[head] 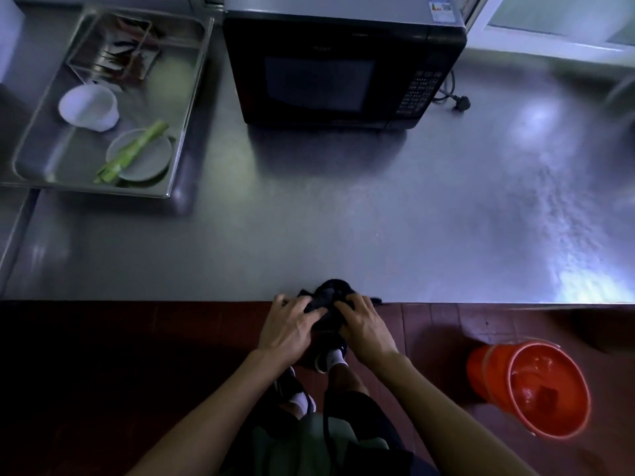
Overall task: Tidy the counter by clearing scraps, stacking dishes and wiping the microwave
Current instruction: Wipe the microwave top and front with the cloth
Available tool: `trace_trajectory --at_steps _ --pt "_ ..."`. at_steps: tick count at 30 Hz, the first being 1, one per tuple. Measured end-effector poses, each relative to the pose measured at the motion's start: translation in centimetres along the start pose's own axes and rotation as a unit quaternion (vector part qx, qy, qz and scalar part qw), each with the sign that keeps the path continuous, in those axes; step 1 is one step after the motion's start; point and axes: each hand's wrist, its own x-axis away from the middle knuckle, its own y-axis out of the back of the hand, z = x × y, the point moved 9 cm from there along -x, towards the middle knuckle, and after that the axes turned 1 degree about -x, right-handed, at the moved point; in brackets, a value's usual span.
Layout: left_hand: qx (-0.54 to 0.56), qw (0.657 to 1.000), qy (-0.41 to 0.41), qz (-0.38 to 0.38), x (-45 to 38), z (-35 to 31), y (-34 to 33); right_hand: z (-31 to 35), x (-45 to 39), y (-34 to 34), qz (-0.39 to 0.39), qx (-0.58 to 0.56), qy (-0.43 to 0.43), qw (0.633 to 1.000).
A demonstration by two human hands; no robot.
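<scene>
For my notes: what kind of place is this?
Probably a commercial or canteen kitchen: a long stainless steel counter, a deep steel tray holding dishes, and a microwave.

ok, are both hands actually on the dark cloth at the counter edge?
Touching. The head view shows the left hand and right hand with fingers curled over the dark cloth, bunching it at the counter edge.

dark cloth (330, 298): bunched, at near counter edge, centre | microwave (342, 68): black, door shut, upright at far centre | white bowl (88, 107): upright in steel tray (192, 108), far left | grey plate (144, 159): in tray, nearer than bowl | green stalk (132, 152): lying diagonally across plate
</scene>
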Motion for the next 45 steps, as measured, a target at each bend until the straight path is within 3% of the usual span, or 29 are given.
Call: trace_trajectory --at_steps 10,24,34,45 --pt "0.022 0.986 -0.035 -0.159 0.0 1.1 7.8 3.4 -0.4 6.5 -0.149 -0.080 0.064 0.984" --pt "-0.048 0.963 0.012 -0.264 -11.5 6.4 21.0 5.8 -13.6 20.2 -0.257 -0.080 0.164 0.949" --pt "-0.072 0.929 0.057 -0.357 -15.0 10.5 30.9 10.5 -21.8 27.4 -0.303 -0.077 0.262 0.913" --pt "-0.086 0.911 0.056 -0.400 -21.3 17.9 39.5 15.7 -30.8 33.8 -0.378 -0.035 0.254 0.890"
